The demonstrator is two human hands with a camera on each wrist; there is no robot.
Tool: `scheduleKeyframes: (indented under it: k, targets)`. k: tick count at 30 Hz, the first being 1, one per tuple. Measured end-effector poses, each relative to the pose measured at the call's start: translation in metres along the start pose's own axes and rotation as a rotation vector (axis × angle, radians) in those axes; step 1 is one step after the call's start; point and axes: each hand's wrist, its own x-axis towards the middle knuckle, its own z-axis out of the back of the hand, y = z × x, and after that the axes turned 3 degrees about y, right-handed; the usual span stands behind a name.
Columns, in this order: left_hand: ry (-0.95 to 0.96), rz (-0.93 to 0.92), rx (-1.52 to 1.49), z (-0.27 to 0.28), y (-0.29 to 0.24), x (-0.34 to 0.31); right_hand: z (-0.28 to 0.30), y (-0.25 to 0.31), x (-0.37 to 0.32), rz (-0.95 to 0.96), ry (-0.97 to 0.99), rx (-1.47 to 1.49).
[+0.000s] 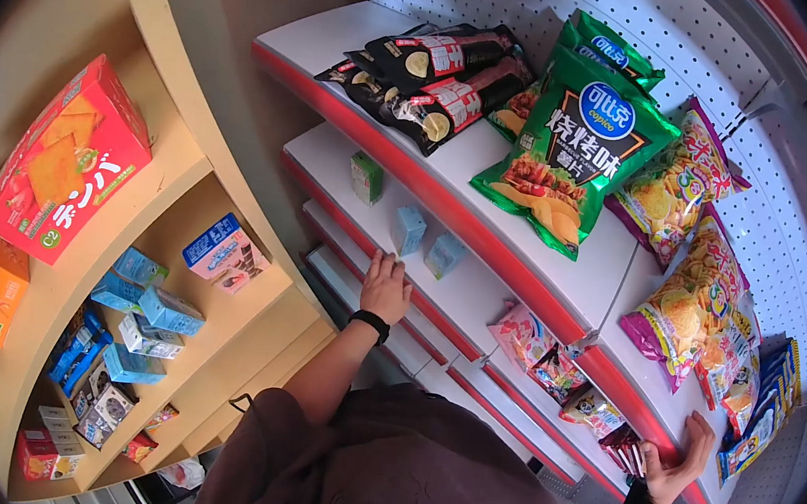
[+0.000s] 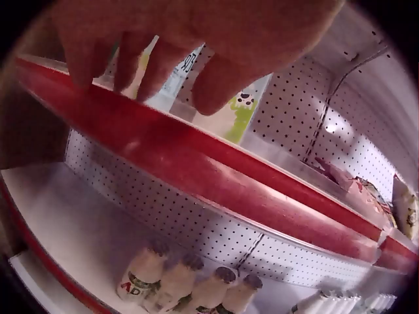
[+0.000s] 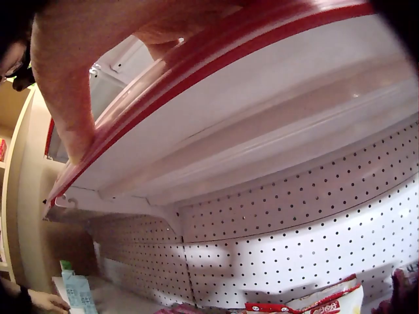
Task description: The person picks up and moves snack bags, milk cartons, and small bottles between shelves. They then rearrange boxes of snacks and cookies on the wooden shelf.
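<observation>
Carries, on the white top shelf (image 1: 533, 255), black packets (image 1: 437, 87) at left, green chip bags (image 1: 574, 152) mid-shelf, purple-edged bags (image 1: 687, 294) at right.

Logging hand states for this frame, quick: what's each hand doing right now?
Left hand: open, fingers resting at the lower red shelf edge, holding nothing.
Right hand: open, resting on the upper red shelf edge, holding nothing.

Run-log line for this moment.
left hand: at lower shelf's red edge, near blue cartons | right hand: on chip shelf's red edge
</observation>
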Motion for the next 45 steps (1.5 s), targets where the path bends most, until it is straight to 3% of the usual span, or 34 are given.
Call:
scheduleKeyframes:
  k: [5,8,11,14,17,20,23,35,38,41,42,45]
  targets:
    - [0.120,-0.122,-0.002,0.010,-0.016,-0.001,0.000,0.000,0.000,-0.014,0.000,0.023]
    - [0.144,-0.055,-0.211,-0.003,-0.020,0.002,0.002,0.000,0.001,0.021,0.008,-0.025]
    - [0.028,0.242,-0.560,0.023,-0.041,0.004,0.002,0.000,0.001,0.013,0.003,-0.012]
    - [-0.332,0.126,-0.454,0.025,-0.028,0.016,0.001,0.001,0.001,-0.001,0.002,-0.009]
    - [-0.416,0.043,-0.354,0.056,-0.029,0.033,0.001,0.001,0.001,0.004,0.000,-0.020]
    - [-0.328,-0.020,-0.307,0.068,-0.023,0.050,0.001,0.000,0.001,0.012,-0.004,-0.021]
    - [-0.173,0.075,-0.450,0.043,0.000,0.069,0.002,0.002,0.001,0.007,-0.013,-0.012]
    - [-0.197,0.110,-0.329,0.049,-0.037,0.065,0.001,-0.002,0.001,-0.002,-0.005,0.002]
    - [-0.312,-0.227,-0.139,0.058,-0.046,0.063,0.000,-0.002,0.000,0.004,-0.003,-0.004]
    - [0.041,-0.538,0.238,0.077,-0.062,0.070,0.000,-0.005,0.000,0.013,-0.002,0.005]
    - [0.205,-0.498,0.390,0.090,-0.076,0.073,0.001,-0.004,0.000,0.006,-0.001,0.006]
    - [0.300,-0.488,0.283,0.086,-0.081,0.095,0.001,-0.001,0.001,-0.004,-0.008,0.006]
